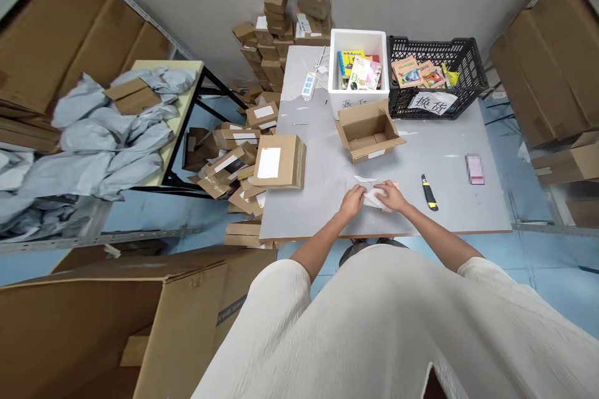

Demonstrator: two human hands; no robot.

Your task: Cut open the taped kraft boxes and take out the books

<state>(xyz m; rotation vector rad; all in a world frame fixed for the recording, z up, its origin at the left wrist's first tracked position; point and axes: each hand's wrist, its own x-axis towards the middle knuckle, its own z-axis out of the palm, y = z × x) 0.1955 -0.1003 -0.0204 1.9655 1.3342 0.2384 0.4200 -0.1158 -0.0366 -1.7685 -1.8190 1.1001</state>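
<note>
Near the table's front edge, both hands work at a white, thin-looking packet; its contents cannot be made out. My left hand pinches the packet's left side with closed fingers. On the opposite side, my right hand has its fingers curled onto the same packet, with a bit of pinkish-orange edge showing beside it. Just beyond the hands lies a torn white scrap. An open, empty cardboard box stands farther back. To the right rests a black and yellow utility knife.
A closed carton sits at the table's left edge. At the back are a white bin and a black crate, both holding books. A power strip and a pink item lie on the table. Boxes crowd the left floor.
</note>
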